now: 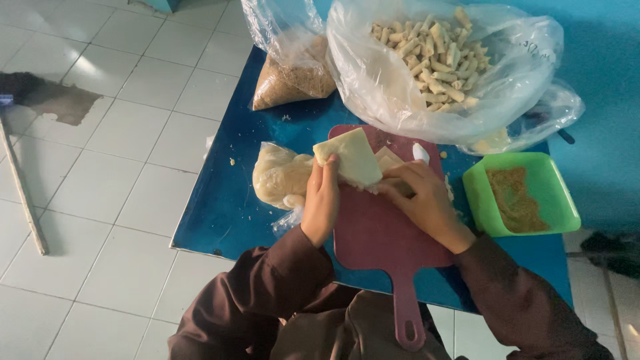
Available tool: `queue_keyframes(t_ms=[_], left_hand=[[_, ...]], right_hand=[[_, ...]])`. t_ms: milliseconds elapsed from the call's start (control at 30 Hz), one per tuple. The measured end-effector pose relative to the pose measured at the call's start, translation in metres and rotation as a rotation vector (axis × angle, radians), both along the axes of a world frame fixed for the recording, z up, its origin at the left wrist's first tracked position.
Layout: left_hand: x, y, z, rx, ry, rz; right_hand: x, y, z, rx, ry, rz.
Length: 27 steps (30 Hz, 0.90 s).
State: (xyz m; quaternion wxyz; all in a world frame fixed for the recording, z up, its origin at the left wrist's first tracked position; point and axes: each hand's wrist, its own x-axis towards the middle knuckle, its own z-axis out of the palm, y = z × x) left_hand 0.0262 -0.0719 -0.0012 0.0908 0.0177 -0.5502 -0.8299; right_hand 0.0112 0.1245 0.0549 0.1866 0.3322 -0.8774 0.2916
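Left hand: the left hand [321, 203] rests on the edge of the cutting board, fingers curled onto the near corner of a pale yellow wrapper sheet [350, 156], pinching and lifting it.
Right hand: the right hand [424, 200] lies knuckles-up on the board, fingers bent down and closed over the sheet's right side (what sits under the fingers is hidden).
Wrapper sheet: square, thin, tilted up from the board between the two hands, with a second pale sheet [388, 159] partly showing just behind it.
Cutting board: a dull pink cutting board [373, 233] with a handle pointing toward the person, lying flat on the blue bench [220, 213].
Dough bag: a small clear bag of pale lumpy filling [279, 176] lies on the bench just left of the board, touching the left hand's thumb side.
Green tub: a bright green square tub [553, 193] of brown crumbs stands on the bench right of the board, near the right wrist.
Large bag: a big clear plastic bag [380, 87] of pale rolled pieces sits at the far side of the bench, behind the board.
Crumb bag: a smaller clear bag of brown crumbs [290, 80] stands at the far left corner.
Floor: white tiled floor [100, 167] left of the bench, with a long stick [23, 193] lying on it.
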Motion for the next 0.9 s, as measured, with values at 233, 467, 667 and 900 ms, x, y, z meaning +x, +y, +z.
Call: queue_keyframes(t_ms=[233,467,667,900], left_hand=[[0.006,-0.002,-0.001,-0.057,0.002,0.007],[0.012,-0.003,0.002,-0.011,0.012,-0.025],[0.014,-0.006,0.008,0.022,0.008,-0.029],[0.016,-0.006,0.009,0.052,-0.001,-0.032]], right_hand=[[-0.019,0.007,-0.01,0.163,0.002,-0.201],[-0.024,0.009,-0.02,0.099,-0.05,-0.207],[-0.026,0.006,-0.027,0.113,-0.026,-0.228],[-0.027,0.002,-0.028,0.081,-0.031,-0.232]])
